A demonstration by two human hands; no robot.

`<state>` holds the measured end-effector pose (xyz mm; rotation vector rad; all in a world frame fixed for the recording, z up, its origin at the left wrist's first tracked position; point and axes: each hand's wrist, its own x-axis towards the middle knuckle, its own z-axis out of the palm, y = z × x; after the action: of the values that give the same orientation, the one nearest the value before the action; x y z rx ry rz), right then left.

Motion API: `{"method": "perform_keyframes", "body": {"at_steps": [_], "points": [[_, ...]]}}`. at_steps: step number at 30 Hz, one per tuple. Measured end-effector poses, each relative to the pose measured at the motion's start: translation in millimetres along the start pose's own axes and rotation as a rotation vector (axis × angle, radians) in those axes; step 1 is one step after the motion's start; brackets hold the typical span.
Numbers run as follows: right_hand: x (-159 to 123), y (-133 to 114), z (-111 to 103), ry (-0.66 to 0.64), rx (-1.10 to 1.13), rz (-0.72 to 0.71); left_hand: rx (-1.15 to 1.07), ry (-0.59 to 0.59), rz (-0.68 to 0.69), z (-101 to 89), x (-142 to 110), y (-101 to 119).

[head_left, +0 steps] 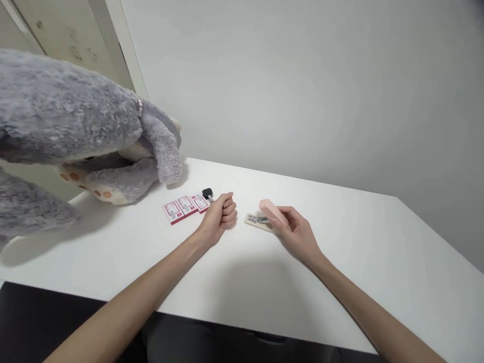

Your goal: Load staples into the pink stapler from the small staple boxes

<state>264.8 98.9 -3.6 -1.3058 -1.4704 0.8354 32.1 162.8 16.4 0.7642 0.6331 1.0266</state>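
A small pink stapler (269, 207) with a cream base and silver metal inside is on the white table. My right hand (297, 232) is closed round its back end, thumb on the near side. The stapler's pink top slants up from the base. To the left of it, my left hand (220, 217) is curled into a fist, apart from the stapler. Whatever may be inside those fingers is hidden. Just beyond the left wrist, three flat red-and-white boxes (186, 203) lie in a row with small grey pieces on top. A black-topped small object (207, 193) is beside them, partly behind my left hand.
A large grey plush toy (75, 111) takes up the left side, one leg resting on the white table (359, 242). Behind the table rises a pale wall (302, 91). The table's front edge runs below my forearms, above a dark area.
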Motion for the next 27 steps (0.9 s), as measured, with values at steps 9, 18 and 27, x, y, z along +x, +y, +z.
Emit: {"method": "perform_keyframes", "body": {"at_steps": [9,18,27], "points": [[7,7,12,0.087,-0.078,0.025,0.126,-0.012,0.047,-1.1,-2,-8],[60,0,87,0.033,-0.057,-0.064,0.209,-0.158,0.010,4.6,-12,-11],[73,0,99,-0.007,0.304,0.001,0.151,-0.123,-0.007,6.2,-13,-8]]}}
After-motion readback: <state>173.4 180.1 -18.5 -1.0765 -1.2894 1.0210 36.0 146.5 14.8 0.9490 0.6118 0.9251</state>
